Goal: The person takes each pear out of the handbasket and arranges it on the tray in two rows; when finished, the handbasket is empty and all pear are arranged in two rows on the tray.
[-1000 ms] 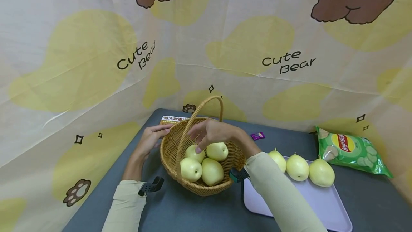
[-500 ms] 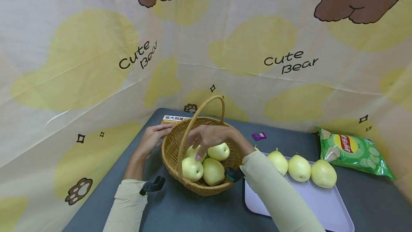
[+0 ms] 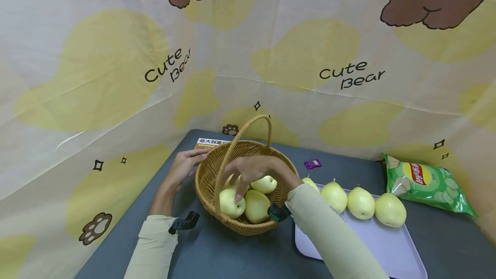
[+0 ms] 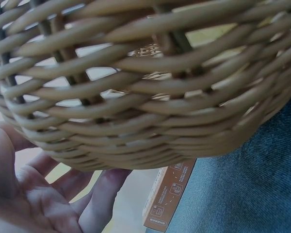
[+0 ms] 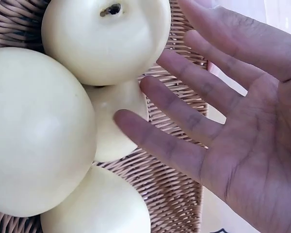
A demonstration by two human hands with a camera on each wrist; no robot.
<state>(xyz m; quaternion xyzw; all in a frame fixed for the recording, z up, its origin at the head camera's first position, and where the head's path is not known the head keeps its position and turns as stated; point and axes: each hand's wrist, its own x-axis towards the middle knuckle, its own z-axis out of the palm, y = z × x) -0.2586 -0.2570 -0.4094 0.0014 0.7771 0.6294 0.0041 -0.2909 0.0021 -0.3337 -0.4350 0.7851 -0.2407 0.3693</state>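
Observation:
A wicker basket with a tall arched handle stands on the table, holding several pale yellow-green pears. My left hand touches the basket's left rim with extended fingers; the left wrist view shows its palm beside the woven wall. Inside the basket, my right hand hovers over the pears, its thumb beside the front-left pear. The right wrist view shows that hand's spread fingers loosely bent, with nothing gripped. Whether a fingertip touches a pear is unclear. Part of the back-left pear is hidden by the hand.
Right of the basket lies a lilac tray with several pears in a row along its far edge. A green chip bag lies at the far right. A small purple packet and a printed box are behind.
My right hand has moved slightly down and toward the front-left pear inside the basket. The left hand stays at the rim. The whole view has shifted a little.

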